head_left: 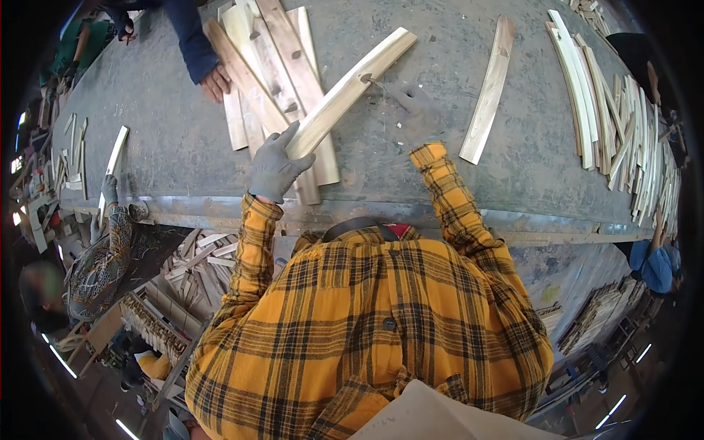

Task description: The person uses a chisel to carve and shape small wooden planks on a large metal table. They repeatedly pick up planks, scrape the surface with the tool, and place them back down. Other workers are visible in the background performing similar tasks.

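My gloved left hand (pixel 279 165) grips the lower end of a pale wooden strip (pixel 329 112) with a dark knot, which lies diagonally toward the upper right across other boards. My right hand (pixel 413 105), in a grey glove, is smeared by motion beside that strip, right of the knot, so its fingers cannot be made out. Several flat knotty boards (pixel 246 66) lie fanned at the top middle, partly under the held strip. A separate pale board (pixel 485 95) lies to the right of my right hand.
A co-worker's bare hand (pixel 215 81) touches the fanned boards. Another worker's gloved hand (pixel 110 189) holds a strip at left. Piled strips (pixel 609 128) line the right of the grey worktable (pixel 176 147); a blue-clad worker (pixel 653 268) is beyond. Scrap wood (pixel 198 264) lies below the left edge.
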Tool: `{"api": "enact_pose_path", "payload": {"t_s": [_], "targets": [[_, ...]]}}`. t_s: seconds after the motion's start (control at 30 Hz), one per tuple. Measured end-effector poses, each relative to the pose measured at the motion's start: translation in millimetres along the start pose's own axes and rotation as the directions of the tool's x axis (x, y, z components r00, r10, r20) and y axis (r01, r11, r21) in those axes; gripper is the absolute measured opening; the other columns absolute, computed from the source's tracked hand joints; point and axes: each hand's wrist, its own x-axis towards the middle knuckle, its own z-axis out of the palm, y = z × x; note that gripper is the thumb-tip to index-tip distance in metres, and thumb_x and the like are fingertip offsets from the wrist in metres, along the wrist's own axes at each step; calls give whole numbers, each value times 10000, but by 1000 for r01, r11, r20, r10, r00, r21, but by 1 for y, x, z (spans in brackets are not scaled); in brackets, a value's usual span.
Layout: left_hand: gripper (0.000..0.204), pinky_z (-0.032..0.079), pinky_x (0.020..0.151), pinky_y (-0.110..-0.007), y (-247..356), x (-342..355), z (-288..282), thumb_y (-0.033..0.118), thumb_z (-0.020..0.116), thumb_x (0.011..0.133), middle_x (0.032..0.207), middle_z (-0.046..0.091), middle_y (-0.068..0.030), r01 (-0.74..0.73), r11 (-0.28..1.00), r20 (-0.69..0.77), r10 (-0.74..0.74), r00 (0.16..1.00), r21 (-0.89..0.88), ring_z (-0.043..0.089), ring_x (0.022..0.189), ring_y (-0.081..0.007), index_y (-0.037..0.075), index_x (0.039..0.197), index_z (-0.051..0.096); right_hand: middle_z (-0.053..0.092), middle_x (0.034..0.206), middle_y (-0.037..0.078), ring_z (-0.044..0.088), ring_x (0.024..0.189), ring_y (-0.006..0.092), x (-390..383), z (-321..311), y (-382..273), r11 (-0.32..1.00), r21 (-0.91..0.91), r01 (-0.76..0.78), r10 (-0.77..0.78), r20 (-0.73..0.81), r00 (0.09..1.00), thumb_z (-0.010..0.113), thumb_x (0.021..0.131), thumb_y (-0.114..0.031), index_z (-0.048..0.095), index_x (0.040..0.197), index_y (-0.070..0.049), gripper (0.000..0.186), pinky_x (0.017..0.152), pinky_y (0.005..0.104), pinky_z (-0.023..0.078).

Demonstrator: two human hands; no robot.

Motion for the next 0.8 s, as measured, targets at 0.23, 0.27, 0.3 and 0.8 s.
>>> {"api": "enact_pose_path", "payload": {"t_s": [0.23,0.27,0.3,0.8], "targets": [[711,519,779,-418,9,-1,-3,352,746,712,978,603,-165,-13,1000,-11,13,1000,28,637,880,-334,130,1353,533,585,1023,57,617,906,266,-1,-16,-9,998,-61,-3,8,92,996,697,803,-327,563,1278,-309,494,750,408,523],[706,520,775,-418,11,-1,-3,347,746,713,975,601,-160,-14,999,-14,14,1000,42,637,877,-332,133,1352,535,584,1024,59,618,906,267,2,-15,-10,996,-82,-26,34,98,995,701,800,-332,564,1275,-307,495,753,409,524],[707,521,770,-418,12,0,-3,347,746,714,975,599,-157,-15,999,-16,16,1000,51,637,874,-330,137,1354,532,582,1024,61,618,907,268,3,-15,-11,993,-104,-49,60,104,993,705,798,-337,566,1273,-305,496,757,409,525],[690,522,737,-402,5,3,-1,339,736,735,945,607,-152,-30,999,12,31,999,-14,636,841,-296,83,1343,534,602,849,-12,606,770,133,-4,4,2,915,398,-60,57,19,998,676,838,-75,706,1101,-134,271,631,265,496]]}}
